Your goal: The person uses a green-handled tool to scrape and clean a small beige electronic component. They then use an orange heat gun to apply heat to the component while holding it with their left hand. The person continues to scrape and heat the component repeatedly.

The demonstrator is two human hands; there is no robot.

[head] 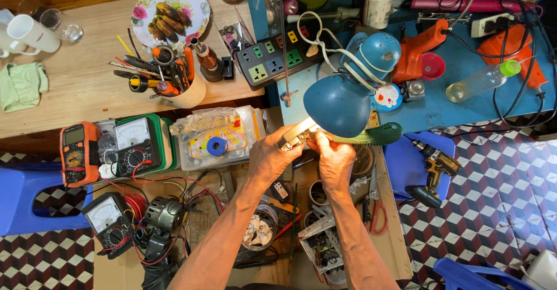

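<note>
Both my hands reach up under a blue desk lamp [339, 104], whose shade hides part of what they hold. My left hand [270, 159] grips the left end of a small pale, brightly lit rectangular part [297, 134]. My right hand [333, 161] pinches the same part from the right, thumb and fingers closed on it. The part is held above the cluttered wooden work surface [389, 238], just right of a clear plastic box [216, 139] with a blue tape roll on it.
An orange multimeter [78, 152] and two analog meters [134, 145] with red leads lie at left beside a small motor [164, 213]. A cup of tools [177, 84], a power strip [275, 58], a plate of food [169, 16], red-handled pliers [376, 209] and a cordless drill [432, 171] surround the spot.
</note>
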